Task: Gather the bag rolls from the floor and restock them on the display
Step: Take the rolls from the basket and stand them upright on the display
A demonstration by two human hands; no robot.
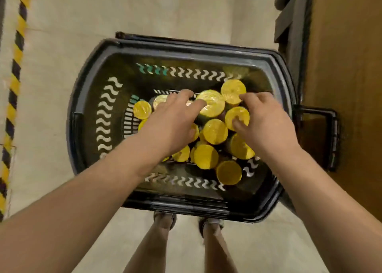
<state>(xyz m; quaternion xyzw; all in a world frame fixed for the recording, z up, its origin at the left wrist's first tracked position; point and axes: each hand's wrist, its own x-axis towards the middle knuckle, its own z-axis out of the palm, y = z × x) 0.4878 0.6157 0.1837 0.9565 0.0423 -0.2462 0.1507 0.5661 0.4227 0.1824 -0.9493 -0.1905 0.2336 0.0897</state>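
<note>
A black plastic basket stands on the floor below me, holding several yellow-ended bag rolls standing upright and packed together. My left hand reaches down onto the left part of the bunch, fingers spread, index finger resting on the top of one roll. My right hand lies over the right part, thumb and fingers curled around a roll. The rolls under both palms are hidden. No roll is lifted clear of the basket.
The beige floor surrounds the basket. A yellow-and-black striped strip runs down the left edge. A brown wooden unit with dark framing stands at the right, close to the basket handle. My feet are just behind the basket.
</note>
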